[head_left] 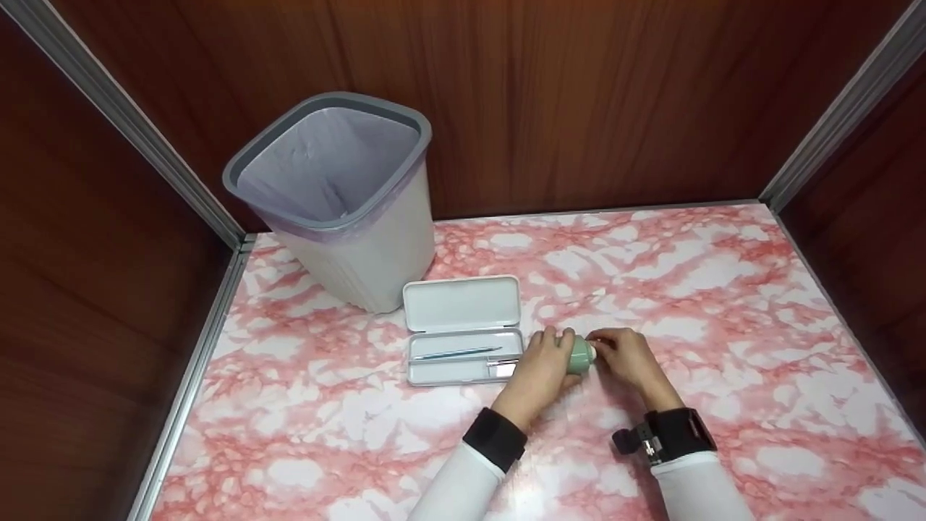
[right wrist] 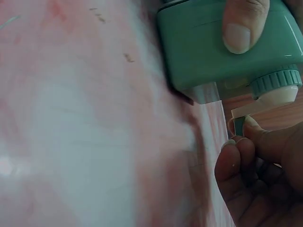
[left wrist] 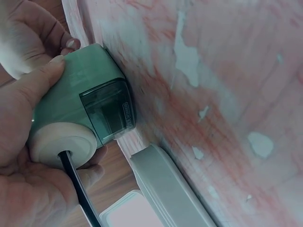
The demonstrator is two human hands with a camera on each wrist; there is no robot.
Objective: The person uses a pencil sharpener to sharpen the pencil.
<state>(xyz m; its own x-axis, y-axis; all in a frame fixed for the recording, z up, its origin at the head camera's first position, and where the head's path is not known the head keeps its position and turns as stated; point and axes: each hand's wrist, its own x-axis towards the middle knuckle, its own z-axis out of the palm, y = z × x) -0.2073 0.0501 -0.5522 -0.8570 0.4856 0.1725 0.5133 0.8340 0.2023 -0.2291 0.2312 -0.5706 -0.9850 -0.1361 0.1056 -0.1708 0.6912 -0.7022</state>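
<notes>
A green crank pencil sharpener [head_left: 581,357] lies under my left hand [head_left: 541,365], which grips its body with the thumb on one side and fingers on the other. In the left wrist view a dark pencil [left wrist: 78,187] sticks out of the hole in the sharpener's round pale front, passing close by the palm. On the opposite side, my right hand [head_left: 631,357] pinches the knob of the pale crank handle [right wrist: 272,100] between thumb and fingers. The sharpener's clear dark shavings drawer [left wrist: 110,111] faces the tabletop side.
An open pale pencil case [head_left: 461,304] lies left of the hands, holding a blue pencil [head_left: 459,353] and a white eraser-like block [head_left: 503,369]. Behind it stands a lined waste bin [head_left: 369,253]. Wooden panels [head_left: 579,108] enclose the marbled red-and-white table [head_left: 325,420].
</notes>
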